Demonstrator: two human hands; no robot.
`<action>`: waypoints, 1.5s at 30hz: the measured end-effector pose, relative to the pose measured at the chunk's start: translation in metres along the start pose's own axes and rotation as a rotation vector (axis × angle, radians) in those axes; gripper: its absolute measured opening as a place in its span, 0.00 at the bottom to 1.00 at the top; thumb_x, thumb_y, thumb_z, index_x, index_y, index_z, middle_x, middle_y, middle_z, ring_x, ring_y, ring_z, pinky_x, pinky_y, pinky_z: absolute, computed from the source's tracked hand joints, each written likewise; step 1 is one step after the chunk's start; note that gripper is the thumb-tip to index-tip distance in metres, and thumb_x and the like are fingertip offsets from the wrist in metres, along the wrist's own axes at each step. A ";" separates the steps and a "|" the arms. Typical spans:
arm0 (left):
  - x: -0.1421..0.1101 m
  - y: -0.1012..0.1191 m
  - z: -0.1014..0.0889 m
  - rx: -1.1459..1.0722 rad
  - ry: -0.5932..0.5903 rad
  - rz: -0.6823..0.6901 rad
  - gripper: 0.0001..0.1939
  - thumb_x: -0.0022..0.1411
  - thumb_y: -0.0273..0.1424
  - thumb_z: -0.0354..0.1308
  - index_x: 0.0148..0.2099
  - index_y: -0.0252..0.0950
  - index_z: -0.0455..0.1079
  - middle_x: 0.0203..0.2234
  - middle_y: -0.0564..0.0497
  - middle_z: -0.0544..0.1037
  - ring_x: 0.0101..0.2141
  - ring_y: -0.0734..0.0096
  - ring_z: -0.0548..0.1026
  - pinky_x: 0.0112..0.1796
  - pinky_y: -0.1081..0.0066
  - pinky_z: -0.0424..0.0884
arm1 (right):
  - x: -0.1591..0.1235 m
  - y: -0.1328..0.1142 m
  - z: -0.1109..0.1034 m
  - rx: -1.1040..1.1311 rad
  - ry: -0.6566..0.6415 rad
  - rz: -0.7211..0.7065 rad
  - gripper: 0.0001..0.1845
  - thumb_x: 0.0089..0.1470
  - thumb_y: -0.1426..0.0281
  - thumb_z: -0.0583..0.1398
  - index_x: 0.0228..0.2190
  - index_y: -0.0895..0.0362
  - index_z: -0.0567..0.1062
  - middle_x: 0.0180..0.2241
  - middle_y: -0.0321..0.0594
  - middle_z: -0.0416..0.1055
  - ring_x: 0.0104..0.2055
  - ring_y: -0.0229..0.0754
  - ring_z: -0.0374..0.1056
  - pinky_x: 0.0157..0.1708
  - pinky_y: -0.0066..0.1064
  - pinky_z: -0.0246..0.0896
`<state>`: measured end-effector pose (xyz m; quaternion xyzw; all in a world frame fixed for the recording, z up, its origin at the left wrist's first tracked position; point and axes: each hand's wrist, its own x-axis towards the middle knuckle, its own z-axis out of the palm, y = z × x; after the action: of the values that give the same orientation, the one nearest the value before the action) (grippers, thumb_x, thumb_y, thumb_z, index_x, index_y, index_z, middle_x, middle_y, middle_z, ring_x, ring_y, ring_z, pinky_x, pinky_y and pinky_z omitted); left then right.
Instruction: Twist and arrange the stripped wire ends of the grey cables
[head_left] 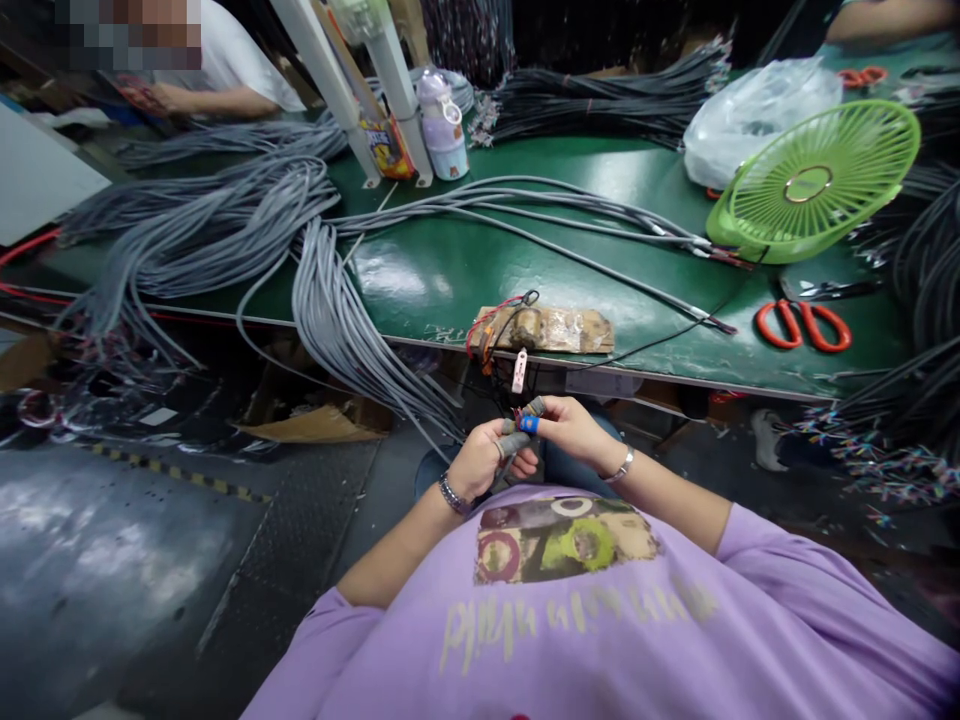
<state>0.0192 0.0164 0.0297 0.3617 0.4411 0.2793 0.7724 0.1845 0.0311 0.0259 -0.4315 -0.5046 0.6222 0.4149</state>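
Observation:
My left hand (487, 458) and my right hand (571, 428) meet in front of my chest, just below the green table's front edge (600, 365). Both are closed around the stripped end of a grey cable (516, 440), whose thin coloured wires fan out at the top. Grey finger guards and one blue tape wrap cover some fingertips. A brown taped block (559, 328) with red wires lies on the table edge right above my hands.
Thick bundles of grey cable (330, 300) drape off the table's left side. Red-handled scissors (802, 325) and a green fan (814, 182) sit at right. A bottle (442, 125) and plastic bag (757, 110) stand farther back. Another person sits at far left (225, 75).

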 end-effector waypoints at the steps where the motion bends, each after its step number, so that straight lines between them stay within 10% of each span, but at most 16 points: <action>1: 0.000 0.001 0.000 0.022 0.001 -0.007 0.17 0.47 0.40 0.67 0.31 0.33 0.67 0.20 0.47 0.78 0.19 0.68 0.76 0.21 0.73 0.71 | 0.001 -0.002 0.000 -0.040 -0.016 -0.016 0.11 0.42 0.63 0.66 0.25 0.59 0.76 0.24 0.37 0.71 0.27 0.36 0.62 0.30 0.30 0.58; 11: 0.007 -0.006 0.004 -0.091 0.326 0.249 0.16 0.47 0.40 0.66 0.30 0.33 0.68 0.18 0.51 0.76 0.18 0.72 0.74 0.18 0.76 0.67 | 0.001 0.011 0.006 0.041 0.151 -0.013 0.10 0.43 0.65 0.65 0.24 0.59 0.73 0.24 0.35 0.69 0.26 0.35 0.61 0.29 0.28 0.57; 29: 0.002 -0.015 0.002 0.119 0.289 0.269 0.13 0.50 0.37 0.62 0.29 0.32 0.66 0.19 0.51 0.76 0.16 0.75 0.73 0.13 0.81 0.58 | 0.013 0.003 0.011 -0.029 0.019 0.044 0.14 0.40 0.62 0.66 0.23 0.59 0.70 0.22 0.32 0.66 0.24 0.33 0.59 0.28 0.27 0.56; 37: 0.004 -0.002 0.002 0.086 0.133 0.051 0.14 0.43 0.36 0.65 0.26 0.32 0.66 0.16 0.50 0.75 0.14 0.74 0.72 0.12 0.80 0.57 | 0.003 0.004 0.011 -0.104 0.048 -0.006 0.12 0.43 0.63 0.64 0.25 0.59 0.72 0.23 0.35 0.69 0.26 0.35 0.61 0.28 0.28 0.57; 45: 0.004 -0.009 0.005 -0.073 0.311 0.224 0.15 0.46 0.38 0.65 0.27 0.33 0.67 0.17 0.52 0.75 0.16 0.74 0.72 0.14 0.79 0.59 | 0.006 0.010 0.015 0.080 0.138 0.110 0.17 0.40 0.58 0.65 0.25 0.59 0.71 0.22 0.33 0.65 0.22 0.32 0.56 0.24 0.27 0.53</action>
<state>0.0262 0.0124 0.0224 0.3328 0.5018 0.4319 0.6715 0.1681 0.0310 0.0168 -0.4836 -0.4248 0.6325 0.4308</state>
